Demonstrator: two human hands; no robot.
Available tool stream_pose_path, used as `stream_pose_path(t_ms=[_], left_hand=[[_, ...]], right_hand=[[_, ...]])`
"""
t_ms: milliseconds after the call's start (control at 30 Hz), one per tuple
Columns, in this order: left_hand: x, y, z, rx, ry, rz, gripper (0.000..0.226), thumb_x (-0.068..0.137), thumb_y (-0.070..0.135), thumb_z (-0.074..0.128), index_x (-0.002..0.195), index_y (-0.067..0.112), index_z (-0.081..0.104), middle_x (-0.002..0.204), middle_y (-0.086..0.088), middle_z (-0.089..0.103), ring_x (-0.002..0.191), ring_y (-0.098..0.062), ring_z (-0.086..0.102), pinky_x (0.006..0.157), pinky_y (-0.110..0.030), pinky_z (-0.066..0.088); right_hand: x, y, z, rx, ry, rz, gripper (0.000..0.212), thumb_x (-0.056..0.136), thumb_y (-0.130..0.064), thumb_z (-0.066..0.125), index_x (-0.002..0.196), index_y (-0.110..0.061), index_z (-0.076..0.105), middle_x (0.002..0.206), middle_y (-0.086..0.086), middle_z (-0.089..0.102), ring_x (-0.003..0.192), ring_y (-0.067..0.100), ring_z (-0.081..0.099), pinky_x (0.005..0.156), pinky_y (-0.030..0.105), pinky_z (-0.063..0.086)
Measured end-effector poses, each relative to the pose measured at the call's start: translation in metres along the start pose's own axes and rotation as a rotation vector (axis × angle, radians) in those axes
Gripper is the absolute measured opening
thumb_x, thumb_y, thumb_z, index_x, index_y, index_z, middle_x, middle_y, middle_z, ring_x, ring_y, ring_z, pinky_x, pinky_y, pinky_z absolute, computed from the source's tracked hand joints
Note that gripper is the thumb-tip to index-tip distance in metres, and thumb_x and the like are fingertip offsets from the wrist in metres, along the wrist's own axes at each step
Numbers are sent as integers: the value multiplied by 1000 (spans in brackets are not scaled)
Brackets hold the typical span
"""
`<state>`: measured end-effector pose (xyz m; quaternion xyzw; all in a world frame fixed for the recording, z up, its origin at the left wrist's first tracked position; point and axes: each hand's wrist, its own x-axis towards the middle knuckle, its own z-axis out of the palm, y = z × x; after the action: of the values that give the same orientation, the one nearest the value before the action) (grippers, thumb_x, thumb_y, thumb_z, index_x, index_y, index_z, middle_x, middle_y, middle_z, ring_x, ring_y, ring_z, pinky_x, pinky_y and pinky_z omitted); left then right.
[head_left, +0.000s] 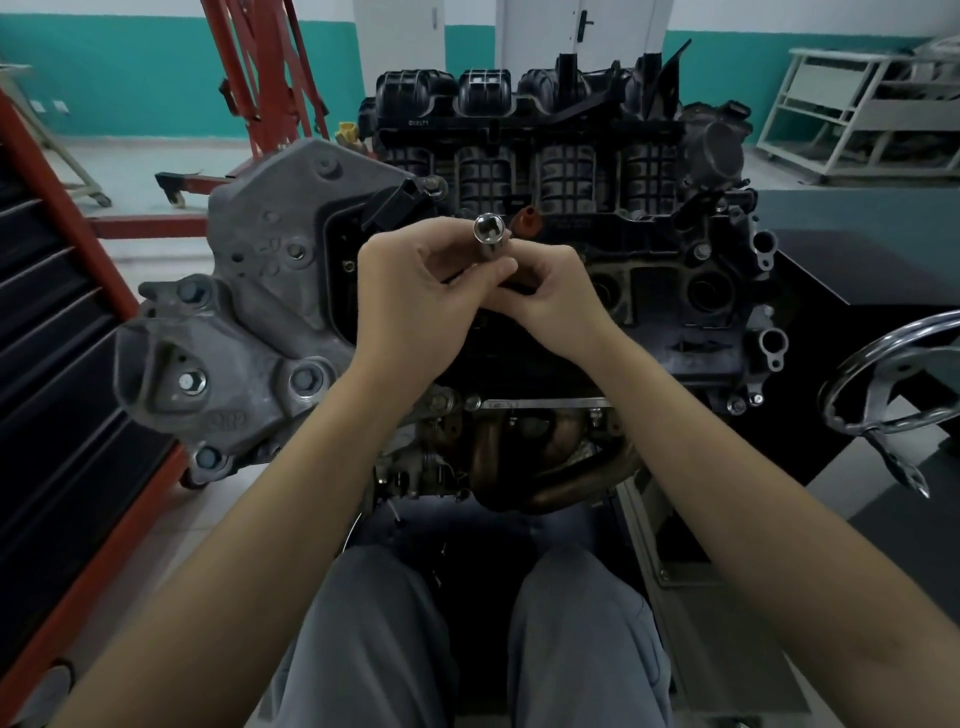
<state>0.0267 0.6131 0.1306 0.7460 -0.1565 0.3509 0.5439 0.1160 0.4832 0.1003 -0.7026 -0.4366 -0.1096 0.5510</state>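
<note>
Above a stripped engine, a person's left hand and right hand meet, both pinching a chrome socket whose open end points upward toward the camera.

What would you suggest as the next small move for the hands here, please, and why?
Probably press the chrome socket firmly onto the dark piece beneath it. The left hand grips the socket, open end facing the camera, and the right hand pinches that dark piece at its base, above the engine. The socket sits on no bolt yet.
</note>
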Motion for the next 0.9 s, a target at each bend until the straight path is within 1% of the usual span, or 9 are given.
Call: stream_pose_path(t_ms=[133, 267, 400, 500, 567, 633, 700, 767, 900], left_hand=[[1, -1, -4, -70, -111, 10, 27, 79, -9, 70, 102, 5, 69, 94, -8, 72, 92, -15, 71, 85, -27, 55], [1, -4, -6, 13, -65, 31, 22, 75, 0, 78, 95, 4, 72, 90, -9, 72, 88, -17, 71, 83, -31, 56], [0, -2, -3, 62, 19, 31, 21, 74, 4, 80, 94, 7, 73, 86, 0, 72, 84, -8, 71, 79, -22, 55], [2, 0, -3, -58, -83, -1, 30, 77, -5, 74, 103, 9, 69, 90, -1, 72, 88, -9, 71, 82, -23, 55], [2, 1, -4, -126, -155, -2, 35, 77, -10, 72, 108, 6, 66, 93, -6, 72, 90, -14, 72, 83, -27, 56], [2, 0, -4, -115, -166, 18, 32, 76, -8, 74, 105, 3, 68, 95, -10, 72, 91, -19, 72, 84, -34, 57], [1, -2, -3, -37, -111, 43, 26, 73, -1, 79, 97, 3, 71, 90, -10, 73, 89, -18, 72, 84, -36, 57], [0, -4, -2, 4, -73, 59, 24, 72, 3, 80, 94, 6, 72, 89, -5, 73, 87, -14, 72, 82, -34, 58], [-2, -5, -1, -79, -118, 47, 33, 77, -5, 73, 101, 18, 68, 95, 2, 71, 93, -14, 71, 85, -34, 57]], right_hand=[[1, -2, 0, 30, -72, 37, 33, 86, 3, 62, 106, -23, 62, 94, -18, 68, 92, -3, 65, 82, 16, 48], [1, 1, 2, 6, -41, 4, 19, 84, -3, 70, 98, -16, 69, 89, -4, 71, 88, 10, 69, 81, 26, 52], [2, 2, 2, 16, -5, -32, 20, 79, -4, 75, 95, -13, 69, 86, -1, 71, 83, 7, 68, 78, 21, 52], [0, 2, -3, 9, -83, -18, 31, 85, 2, 66, 101, -25, 65, 91, -22, 70, 93, -2, 66, 82, 15, 48], [-3, 3, -4, 3, -78, -15, 32, 86, 5, 63, 97, -25, 66, 90, -28, 69, 91, -5, 65, 80, 13, 48], [-5, 6, -2, 6, -6, -23, 21, 84, 4, 66, 94, -13, 70, 89, -17, 73, 88, 2, 68, 78, 19, 52], [-7, 9, 1, 16, 57, -28, 7, 82, 3, 70, 89, 0, 71, 88, 13, 73, 85, 26, 71, 76, 43, 57], [-6, 10, 1, 21, 94, -27, 11, 82, 2, 71, 91, 7, 70, 88, 21, 71, 85, 34, 69, 77, 51, 55], [-9, 8, 1, 10, 40, -96, 29, 85, 3, 66, 110, -11, 63, 99, -15, 69, 98, 4, 66, 86, 23, 50]])
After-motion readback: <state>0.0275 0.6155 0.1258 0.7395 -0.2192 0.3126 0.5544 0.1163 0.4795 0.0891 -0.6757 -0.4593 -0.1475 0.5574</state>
